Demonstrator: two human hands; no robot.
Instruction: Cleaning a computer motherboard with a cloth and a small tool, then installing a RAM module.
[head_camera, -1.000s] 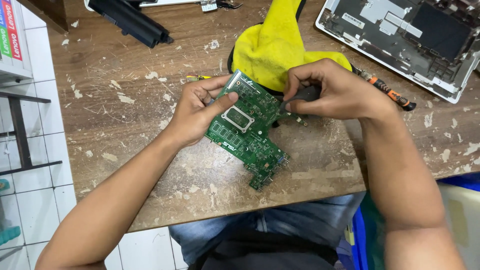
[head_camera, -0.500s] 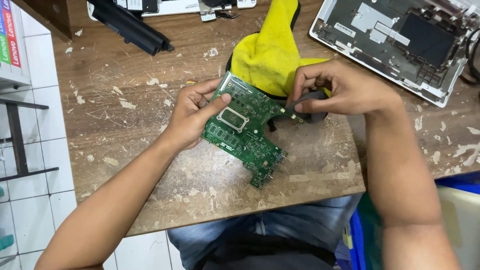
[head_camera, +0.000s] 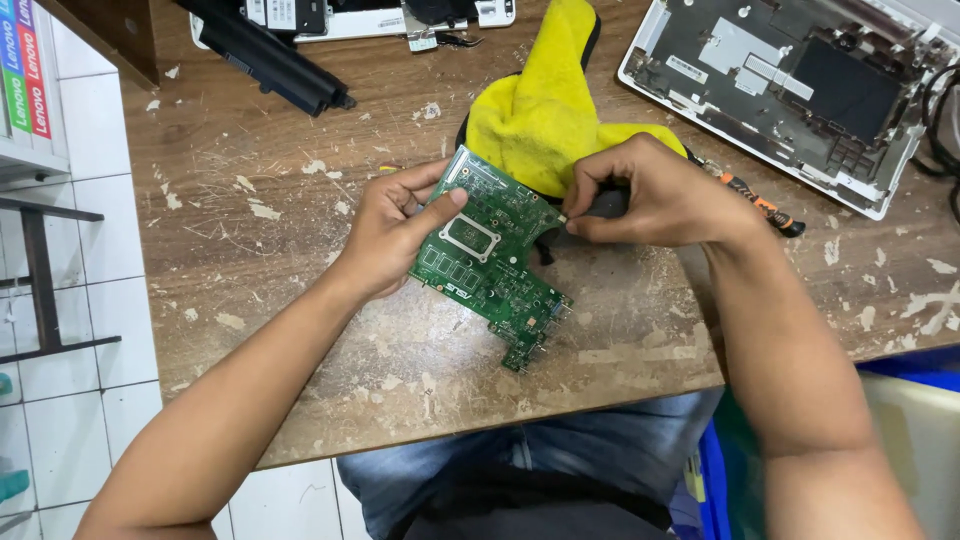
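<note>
Green circuit board (head_camera: 492, 258) gripped between left hand (head_camera: 388, 232), right hand (head_camera: 655, 195).

Green circuit board (head_camera: 490, 255), yellow cloth (head_camera: 545, 115), brown paint-flecked table (head_camera: 300, 260), orange-black screwdriver (head_camera: 765, 207)

— What can't you make out under your right hand (head_camera: 655, 195)?

— Your fingers cover most of a dark thing there, so its shape is lost. Whatever small part you pinch at the edge of the circuit board (head_camera: 492, 250) is too tiny to tell.

— And the left hand (head_camera: 392, 232)?

— It hides the board's left side, and the yellow cloth (head_camera: 540, 115) buries the dark thing beneath it.

— What do the edges cut off?

— The open laptop shell (head_camera: 790, 90) runs off the top right, the black battery bar (head_camera: 265, 50) off the top.
</note>
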